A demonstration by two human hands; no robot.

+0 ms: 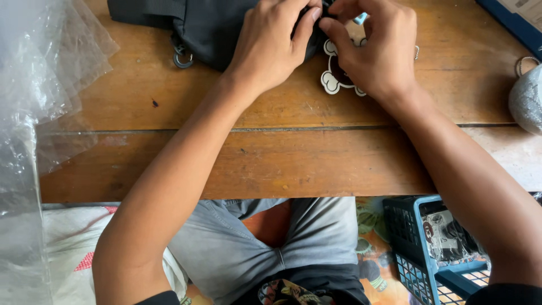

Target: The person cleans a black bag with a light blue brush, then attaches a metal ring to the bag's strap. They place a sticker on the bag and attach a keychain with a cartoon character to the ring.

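Working at the far edge of the wooden table (282,152), we have both hands on a black fabric bag (214,25) that lies flat on the boards. Our left hand (271,48) presses down on the bag's right end, its fingers (305,25) curled and pinching a fold of the cloth. Our right hand (375,48) meets it there, fingertips drawn narrow against the same spot, with a flat skull-and-bones charm (334,79) lying under the palm, touching the bag's edge. Whether the right fingers grip the charm's attachment or only the fabric we cannot tell; the knuckles hide the point of contact. A metal ring (182,56) hangs from the bag's left side, resting on the wood.

Risks as we judge them: the grip is small and blind, so a slip could let the charm drop free or snag the cloth. Pulling hard with both hands close together could drag the bag toward us, since nothing pins its far end.

Clear plastic sheeting (39,85) lies heaped along the left edge, well apart from our hands. A blue lattice basket (418,248) with packets in it sits below the table by our right knee, and a grey rounded object (528,99) rests at the right edge.
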